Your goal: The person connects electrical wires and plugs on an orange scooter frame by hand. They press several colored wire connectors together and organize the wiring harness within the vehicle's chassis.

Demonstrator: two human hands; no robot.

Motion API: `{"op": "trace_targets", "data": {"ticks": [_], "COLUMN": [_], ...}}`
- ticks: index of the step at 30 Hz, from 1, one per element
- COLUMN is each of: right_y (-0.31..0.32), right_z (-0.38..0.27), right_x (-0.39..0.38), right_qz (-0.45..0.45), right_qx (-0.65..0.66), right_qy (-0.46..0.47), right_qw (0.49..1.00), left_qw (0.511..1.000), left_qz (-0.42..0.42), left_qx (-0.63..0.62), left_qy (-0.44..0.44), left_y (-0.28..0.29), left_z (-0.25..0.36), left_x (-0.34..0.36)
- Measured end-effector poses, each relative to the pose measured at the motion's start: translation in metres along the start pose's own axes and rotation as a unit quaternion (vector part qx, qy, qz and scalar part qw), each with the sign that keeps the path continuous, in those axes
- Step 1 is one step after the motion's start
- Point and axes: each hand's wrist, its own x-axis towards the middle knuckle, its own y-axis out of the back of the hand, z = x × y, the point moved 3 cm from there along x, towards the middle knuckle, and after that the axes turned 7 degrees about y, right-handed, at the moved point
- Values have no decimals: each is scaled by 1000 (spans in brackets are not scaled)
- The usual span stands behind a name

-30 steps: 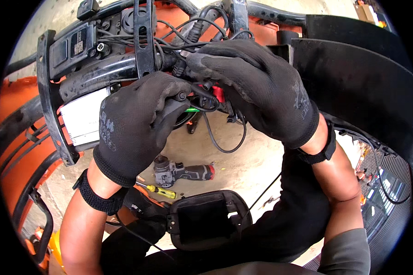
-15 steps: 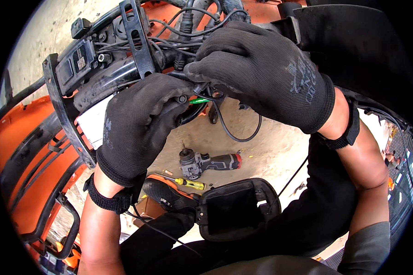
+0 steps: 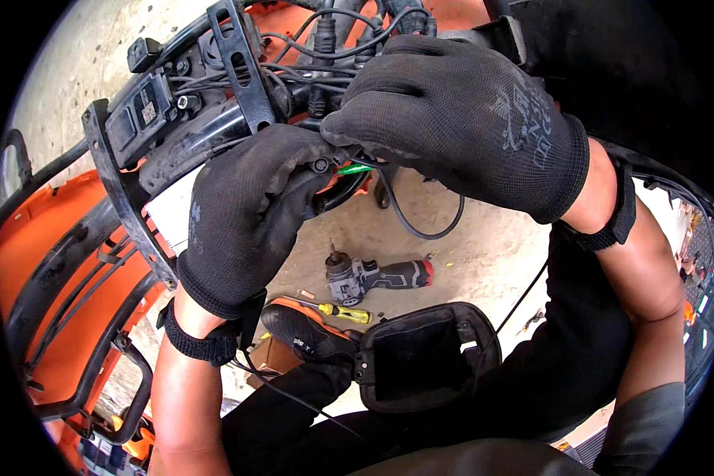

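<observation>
Both hands wear black knit gloves and meet in front of a black tubular frame. My left hand (image 3: 242,218) is closed round a small round cable connector (image 3: 321,165), whose pin face points back toward me. Just right of it, my right hand (image 3: 460,119) has its fingers pinched together on a black cable (image 3: 409,228). That cable hangs in a loop below the right hand. The right fingertips and the cable's end are mostly hidden. A bright green strip (image 3: 355,169) shows below the fingertips.
A slotted black bracket (image 3: 243,71) and several wires sit behind the hands. Orange panels (image 3: 63,262) lie left. On the floor are a cordless drill (image 3: 381,278) and a yellow screwdriver (image 3: 346,313), beside my shoe (image 3: 305,327). A black framed housing (image 3: 484,349) rests by my legs.
The whole view has shifted slightly, so the hands, drill and housing appear a little farther right. The right fingertips cover more of the cable end. Both hands keep their grips.
</observation>
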Motion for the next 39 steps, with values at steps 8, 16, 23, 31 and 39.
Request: {"op": "trace_targets", "data": {"ticks": [8,16,23,31,39], "right_y": [9,27,33,63,-57], "right_z": [0,4,5,-48,-139], "right_x": [5,16,3,-26,-58], "right_qz": [-32,-95,44,-83,-398], "right_qx": [-13,15,49,164,187], "right_qy": [-16,-22,88,-58,-31], "right_qw": [999,995,994,981,898], "left_qw": [1000,999,997,996,996], "left_qz": [-13,-17,-1,-28,-51], "left_qx": [-8,-42,57,-73,-68], "left_qy": [-9,19,-54,39,-32], "left_y": [-1,-3,-5,2,4], "left_z": [6,4,-5,19,10], "left_x": [4,1,2,-4,-5]}}
